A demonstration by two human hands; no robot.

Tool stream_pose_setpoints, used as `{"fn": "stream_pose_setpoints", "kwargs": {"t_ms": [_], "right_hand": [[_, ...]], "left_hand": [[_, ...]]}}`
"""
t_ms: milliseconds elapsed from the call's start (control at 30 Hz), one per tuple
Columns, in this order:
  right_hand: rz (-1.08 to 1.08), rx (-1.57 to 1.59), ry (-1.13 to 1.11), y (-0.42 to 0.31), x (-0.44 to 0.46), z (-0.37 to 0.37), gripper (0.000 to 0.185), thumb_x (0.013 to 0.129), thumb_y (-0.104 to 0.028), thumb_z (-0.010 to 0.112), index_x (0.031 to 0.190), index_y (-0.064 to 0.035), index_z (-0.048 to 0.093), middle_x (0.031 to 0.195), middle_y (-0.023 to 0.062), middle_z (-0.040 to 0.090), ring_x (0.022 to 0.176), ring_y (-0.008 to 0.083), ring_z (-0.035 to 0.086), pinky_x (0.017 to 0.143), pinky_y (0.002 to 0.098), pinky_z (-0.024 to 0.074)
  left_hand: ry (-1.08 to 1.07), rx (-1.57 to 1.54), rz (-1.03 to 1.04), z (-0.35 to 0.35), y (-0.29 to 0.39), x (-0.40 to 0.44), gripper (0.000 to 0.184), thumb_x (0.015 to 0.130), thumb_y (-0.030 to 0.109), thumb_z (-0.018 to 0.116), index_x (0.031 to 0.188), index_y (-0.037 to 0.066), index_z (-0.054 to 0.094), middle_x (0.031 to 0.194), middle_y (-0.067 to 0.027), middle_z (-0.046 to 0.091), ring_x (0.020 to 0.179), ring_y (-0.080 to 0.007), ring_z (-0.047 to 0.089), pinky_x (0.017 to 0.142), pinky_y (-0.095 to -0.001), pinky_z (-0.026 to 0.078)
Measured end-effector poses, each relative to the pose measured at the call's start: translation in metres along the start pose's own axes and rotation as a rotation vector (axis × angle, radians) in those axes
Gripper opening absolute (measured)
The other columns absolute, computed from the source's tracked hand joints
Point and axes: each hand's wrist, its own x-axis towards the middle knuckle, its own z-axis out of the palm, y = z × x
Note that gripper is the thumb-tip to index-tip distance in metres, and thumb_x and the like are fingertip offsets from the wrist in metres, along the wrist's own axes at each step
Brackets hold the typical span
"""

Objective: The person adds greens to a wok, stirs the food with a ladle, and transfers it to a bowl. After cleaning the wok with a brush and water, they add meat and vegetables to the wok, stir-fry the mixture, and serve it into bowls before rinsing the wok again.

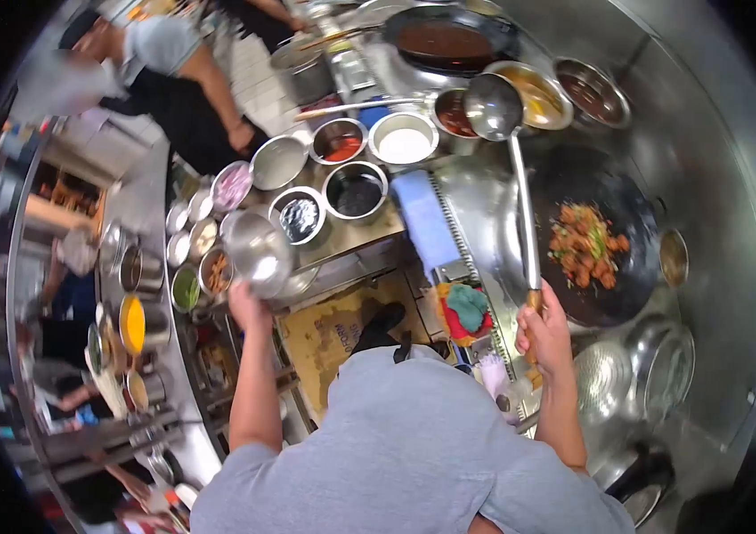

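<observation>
My right hand [544,331] is closed around the wooden end of a long-handled ladle [525,214], its bowl up by the sauce bowls at the back. To the right of the handle a black wok [641,254] holds browned food pieces [587,245] with green bits. On the other side, my left hand [251,307] is blurred at the near edge of a steel bowl [258,249], with its fingers closed on the rim. That bowl is tilted above small containers, one with sliced orange-brown food [216,270] and one with green pieces [186,289].
Steel bowls with white powder [403,140], dark sauce [354,191] and red sauce [340,142] stand between my hands. A blue cloth [424,218] lies beside the stove. A person in a dark apron [182,111] stands at the upper left. Strainers [605,378] sit lower right.
</observation>
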Motion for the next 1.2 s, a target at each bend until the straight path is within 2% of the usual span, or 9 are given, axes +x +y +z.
{"fn": "stream_pose_setpoints", "kwargs": {"t_ms": [267, 333, 400, 433, 533, 800, 1000, 1133, 1200], "right_hand": [[0.099, -0.347, -0.37, 0.007, 0.131, 0.097, 0.057, 0.083, -0.006, 0.049, 0.136, -0.0018, 0.027, 0.066, 0.003, 0.047, 0.044, 0.0094, 0.043, 0.037, 0.0237, 0.0344], [0.077, -0.405, -0.369, 0.019, 0.151, 0.118, 0.053, 0.083, -0.007, 0.049, 0.133, -0.002, 0.032, 0.066, 0.0035, 0.049, 0.045, 0.01, 0.044, 0.037, 0.0249, 0.0341], [0.134, -0.516, -0.358, 0.025, 0.165, 0.134, 0.052, 0.082, -0.007, 0.048, 0.132, -0.0026, 0.034, 0.065, 0.0041, 0.049, 0.045, 0.0113, 0.045, 0.035, 0.0264, 0.033], [0.137, -0.518, -0.357, 0.027, 0.169, 0.14, 0.052, 0.082, -0.007, 0.048, 0.132, -0.0026, 0.034, 0.065, 0.0041, 0.049, 0.045, 0.0113, 0.045, 0.035, 0.0264, 0.033], [0.113, -0.606, -0.357, 0.028, 0.174, 0.157, 0.052, 0.082, -0.006, 0.046, 0.133, -0.0034, 0.033, 0.063, 0.0059, 0.049, 0.044, 0.0129, 0.046, 0.033, 0.0283, 0.0322], [0.18, -0.523, -0.377, 0.04, 0.196, 0.163, 0.033, 0.082, -0.007, 0.047, 0.114, -0.0017, 0.042, 0.067, 0.0063, 0.05, 0.046, 0.0135, 0.047, 0.036, 0.029, 0.0358], [0.676, 1.039, -0.661, 0.017, 0.165, 0.114, 0.023, 0.09, -0.013, 0.043, 0.111, -0.0036, 0.045, 0.071, -0.0012, 0.047, 0.049, 0.0043, 0.046, 0.042, 0.0245, 0.0401], [0.402, 1.258, -0.72, 0.013, 0.081, 0.068, 0.035, 0.094, -0.016, 0.04, 0.127, -0.0046, 0.039, 0.072, -0.0022, 0.045, 0.047, -0.0004, 0.043, 0.041, 0.0174, 0.0369], [0.228, 1.185, -0.588, 0.018, 0.03, 0.051, 0.041, 0.095, -0.015, 0.039, 0.134, -0.007, 0.032, 0.071, -0.0025, 0.042, 0.046, 0.0013, 0.042, 0.041, 0.0187, 0.0372]], "left_hand": [[1.23, 0.763, 0.103, -0.406, -0.007, -0.146, 0.033, 0.085, 0.021, 0.045, 0.081, -0.01, 0.055, 0.075, -0.0152, 0.062, 0.061, -0.0242, 0.06, 0.049, -0.0346, 0.049], [1.318, 0.135, 0.02, -0.399, 0.017, -0.18, 0.039, 0.089, 0.024, 0.044, 0.093, -0.013, 0.054, 0.074, -0.0176, 0.061, 0.065, -0.0258, 0.062, 0.052, -0.0341, 0.051], [0.865, 1.552, -0.612, -0.369, 0.056, -0.204, 0.044, 0.091, 0.028, 0.045, 0.11, -0.012, 0.047, 0.083, -0.0193, 0.062, 0.064, -0.0252, 0.062, 0.053, -0.0311, 0.053], [0.862, 1.554, -0.615, -0.378, 0.051, -0.203, 0.044, 0.091, 0.028, 0.045, 0.11, -0.012, 0.047, 0.083, -0.0193, 0.062, 0.064, -0.0252, 0.062, 0.053, -0.0311, 0.053], [1.007, -0.416, -0.142, -0.406, 0.034, -0.185, 0.069, 0.085, 0.055, 0.049, 0.124, -0.001, 0.041, 0.103, -0.0173, 0.061, 0.065, -0.0213, 0.061, 0.061, -0.0278, 0.054], [0.561, 0.003, -0.561, -0.355, -0.033, -0.153, 0.042, 0.09, 0.047, 0.047, 0.086, 0.008, 0.061, 0.07, -0.0032, 0.062, 0.051, -0.0115, 0.052, 0.043, -0.0246, 0.039], [-0.085, 0.382, -0.596, -0.153, -0.067, -0.116, 0.024, 0.085, 0.011, 0.055, 0.109, 0.01, 0.051, 0.08, -0.0032, 0.059, 0.064, -0.0139, 0.058, 0.045, -0.0246, 0.042], [-0.696, 0.682, -0.444, -0.004, -0.074, -0.093, 0.019, 0.084, 0.002, 0.052, 0.102, 0.007, 0.057, 0.085, -0.0055, 0.062, 0.071, -0.0136, 0.06, 0.062, -0.0226, 0.047], [-1.03, 0.678, 0.162, 0.06, -0.082, -0.085, 0.024, 0.08, -0.002, 0.051, 0.101, 0.007, 0.057, 0.083, -0.0054, 0.063, 0.074, -0.0156, 0.061, 0.065, -0.0261, 0.048]]}}
